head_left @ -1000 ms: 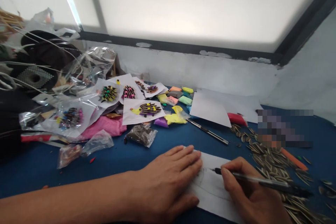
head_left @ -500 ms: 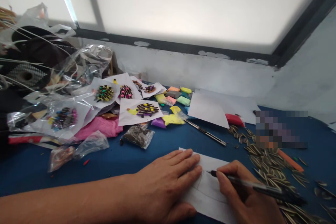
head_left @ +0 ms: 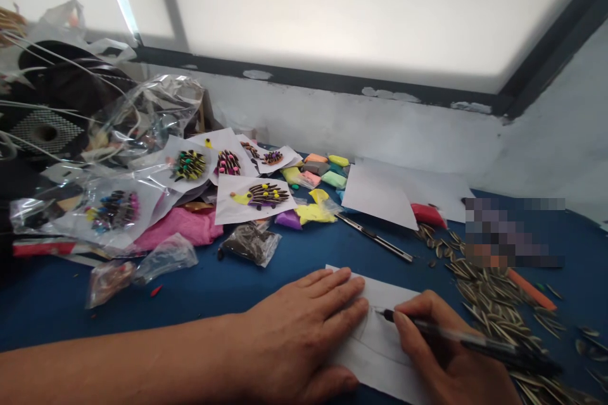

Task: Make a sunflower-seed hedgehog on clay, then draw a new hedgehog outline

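Head view: a white paper [head_left: 384, 342] is pressed flat by the spread left hand [head_left: 299, 335]. Beside it, a pen [head_left: 470, 342] is pinched by the right hand [head_left: 451, 361], its tip touching the paper.

Left hand [head_left: 299, 342]: bare, no glove, ring or watch visible; forearm uncovered along its whole visible length, no sleeve. Right hand [head_left: 446, 354]: bare, no glove or ring visible; wrist out of frame. Fingernails short, unpainted.

Paper [head_left: 384, 345] lies between left hand [head_left: 299, 335] and seeds [head_left: 494, 310] on its right.
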`<action>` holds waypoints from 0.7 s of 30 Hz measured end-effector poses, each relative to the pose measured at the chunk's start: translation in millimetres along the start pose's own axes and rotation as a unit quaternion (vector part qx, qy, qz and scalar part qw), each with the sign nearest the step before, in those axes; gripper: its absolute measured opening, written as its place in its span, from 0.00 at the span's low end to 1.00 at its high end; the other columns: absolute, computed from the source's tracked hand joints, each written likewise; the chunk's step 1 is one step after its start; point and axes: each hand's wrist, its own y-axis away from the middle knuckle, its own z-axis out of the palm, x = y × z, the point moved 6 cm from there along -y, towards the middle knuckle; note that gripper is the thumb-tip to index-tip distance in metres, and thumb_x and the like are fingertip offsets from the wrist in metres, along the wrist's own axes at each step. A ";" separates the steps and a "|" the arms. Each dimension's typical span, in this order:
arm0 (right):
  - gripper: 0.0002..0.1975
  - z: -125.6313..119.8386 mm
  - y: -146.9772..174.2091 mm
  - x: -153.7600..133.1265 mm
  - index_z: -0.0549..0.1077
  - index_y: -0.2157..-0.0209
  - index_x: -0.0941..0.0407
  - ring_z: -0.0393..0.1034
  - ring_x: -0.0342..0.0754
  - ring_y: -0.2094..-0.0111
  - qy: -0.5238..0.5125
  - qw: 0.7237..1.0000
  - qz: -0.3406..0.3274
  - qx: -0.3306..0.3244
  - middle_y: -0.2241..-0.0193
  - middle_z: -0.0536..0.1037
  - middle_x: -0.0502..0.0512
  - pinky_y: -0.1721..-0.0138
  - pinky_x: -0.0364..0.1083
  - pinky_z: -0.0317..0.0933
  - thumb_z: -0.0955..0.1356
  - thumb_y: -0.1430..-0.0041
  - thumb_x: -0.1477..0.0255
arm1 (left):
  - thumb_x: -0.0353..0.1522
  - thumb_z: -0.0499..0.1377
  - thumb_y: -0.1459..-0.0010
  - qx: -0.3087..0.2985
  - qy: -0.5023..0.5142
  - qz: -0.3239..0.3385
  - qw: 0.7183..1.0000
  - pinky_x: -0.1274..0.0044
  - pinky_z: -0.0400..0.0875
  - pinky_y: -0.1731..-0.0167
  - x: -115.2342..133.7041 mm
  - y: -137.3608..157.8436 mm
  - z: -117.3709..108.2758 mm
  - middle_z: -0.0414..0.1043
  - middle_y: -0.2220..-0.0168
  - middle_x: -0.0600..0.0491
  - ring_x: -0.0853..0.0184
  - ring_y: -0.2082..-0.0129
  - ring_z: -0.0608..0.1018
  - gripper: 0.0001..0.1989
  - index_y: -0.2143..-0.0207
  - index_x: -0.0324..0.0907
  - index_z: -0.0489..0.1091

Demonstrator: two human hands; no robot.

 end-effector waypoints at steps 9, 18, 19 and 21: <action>0.12 -0.4 4.7 1.6 0.69 0.73 0.49 0.71 0.42 0.82 -0.014 0.995 0.086 0.039 0.83 0.72 0.42 0.82 0.39 0.62 0.62 0.36 0.66 | 0.42 0.56 0.33 -0.012 -0.009 0.001 1.000 0.60 0.45 0.34 0.8 -0.6 2.1 0.45 0.32 0.38 0.49 0.32 0.49 0.33 0.33 0.34 0.54; 0.10 -4.9 3.8 7.0 0.71 0.73 0.48 0.75 0.43 0.79 0.003 0.998 0.049 0.026 0.81 0.76 0.42 0.82 0.37 0.64 0.63 0.38 0.65 | 0.41 0.57 0.34 -0.028 -0.007 -0.010 1.000 0.59 0.45 0.35 2.0 -1.8 0.6 0.44 0.32 0.38 0.48 0.32 0.49 0.33 0.33 0.33 0.54; 0.10 -5.6 3.5 8.4 0.71 0.73 0.48 0.75 0.43 0.79 0.008 0.998 0.048 0.028 0.81 0.76 0.42 0.82 0.38 0.64 0.63 0.38 0.65 | 0.40 0.57 0.34 -0.024 -0.003 -0.009 1.000 0.59 0.46 0.35 1.9 -2.0 0.1 0.45 0.32 0.38 0.48 0.32 0.50 0.33 0.33 0.33 0.55; 0.11 -6.1 3.2 11.0 0.71 0.72 0.49 0.74 0.43 0.80 0.010 0.998 0.053 0.036 0.81 0.76 0.42 0.82 0.38 0.64 0.62 0.37 0.65 | 0.40 0.58 0.34 -0.018 0.002 -0.006 1.000 0.58 0.47 0.35 1.9 -2.3 -0.4 0.46 0.32 0.37 0.47 0.33 0.50 0.33 0.33 0.33 0.55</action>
